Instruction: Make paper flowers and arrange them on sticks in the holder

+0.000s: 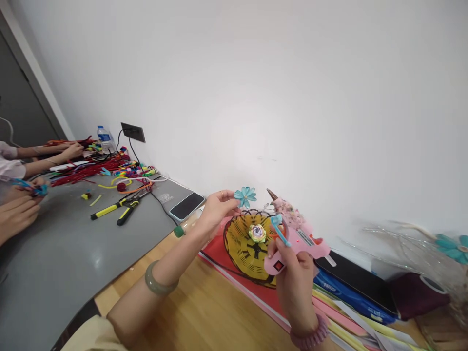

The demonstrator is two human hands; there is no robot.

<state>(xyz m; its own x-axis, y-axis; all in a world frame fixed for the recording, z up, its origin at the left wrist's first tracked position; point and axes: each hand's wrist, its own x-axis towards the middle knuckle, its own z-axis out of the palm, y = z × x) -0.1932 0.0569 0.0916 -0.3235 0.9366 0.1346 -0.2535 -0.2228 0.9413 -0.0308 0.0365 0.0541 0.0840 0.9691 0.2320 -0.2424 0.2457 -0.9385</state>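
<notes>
My left hand (218,210) pinches a translucent teal flower (245,196) with several petals at its fingertips, up near the wall. My right hand (294,278) is wrapped around the handle of a pink hot glue gun (302,239), whose nozzle (271,194) points up and left. Pink fuzz and bits coat the gun's front, and a clear glue stick (331,261) pokes out of its back. By my right thumb is a small light-blue piece (281,230), its exact kind unclear. Below the hands lies a yellow woven basket (234,248) holding a pale rosette flower (257,233).
A phone (187,206), yellow-black pliers (129,210), and a green-capped bottle (179,231) lie to the left. Other people's hands (18,214) work at the grey table (69,248). A blue box (351,287), paper strips (343,319), and wire branches with a teal flower (453,248) stand right.
</notes>
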